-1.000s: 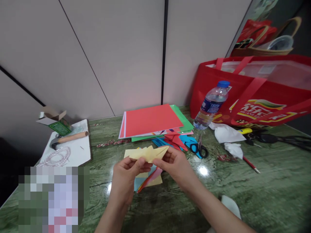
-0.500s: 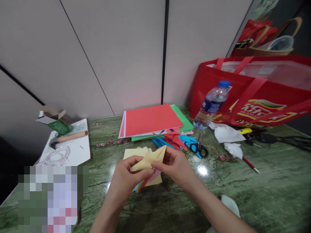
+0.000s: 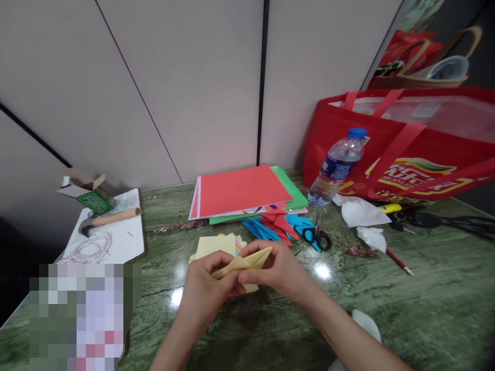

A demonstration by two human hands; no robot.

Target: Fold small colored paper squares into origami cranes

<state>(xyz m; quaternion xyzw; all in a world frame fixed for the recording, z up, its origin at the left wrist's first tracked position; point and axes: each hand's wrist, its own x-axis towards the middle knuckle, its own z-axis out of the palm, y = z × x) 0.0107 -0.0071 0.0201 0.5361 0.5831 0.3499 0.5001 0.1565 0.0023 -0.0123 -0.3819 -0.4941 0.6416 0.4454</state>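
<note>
Both hands pinch a folded pale yellow paper piece (image 3: pixel 247 260) just above the green marble table (image 3: pixel 406 304). My left hand (image 3: pixel 207 296) grips its left end with curled fingers. My right hand (image 3: pixel 278 270) holds the right end, thumb and fingers pressed on the fold. Under the hands lies a small pile of yellow and coloured paper squares (image 3: pixel 214 245), partly hidden.
A stack of red and green card sheets (image 3: pixel 242 196) lies behind, with blue and red scraps and blue-handled scissors (image 3: pixel 317 236). A water bottle (image 3: pixel 338 165) leans on a red bag (image 3: pixel 410 144). Crumpled tissues (image 3: pixel 361 212), a hammer (image 3: pixel 110 219), beads and a small box (image 3: pixel 87 193) sit at the sides.
The hands have lowered the yellow piece toward the table and pressed it flatter. The pink and blue sheets seen below it earlier are now covered by the hands.
</note>
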